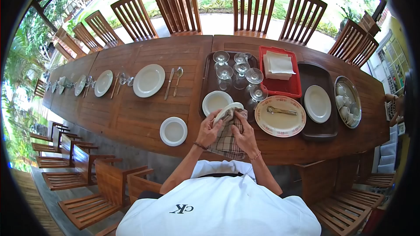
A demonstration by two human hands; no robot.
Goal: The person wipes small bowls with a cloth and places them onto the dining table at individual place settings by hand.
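A white plate point(227, 109), partly covered by a brown checked cloth point(228, 139), is held between my two hands over the table's near edge. My left hand point(208, 130) grips the plate's left side, with its fingers closed on it. On the right, my right hand point(245, 135) presses the cloth against the plate. Just behind them a white bowl point(217, 102) rests on the corner of a dark tray point(210, 67) that bears several upturned stemmed glasses point(254, 76). Another white bowl point(173, 131) sits on the table to the left.
An oval patterned platter point(280, 126) with cutlery lies right of my hands. Beyond are a red basket point(299, 88) of napkins, a plate point(317, 104) on a second tray, and a metal tray of cups point(343, 107). Place settings run left along the table point(131, 118); chairs surround it.
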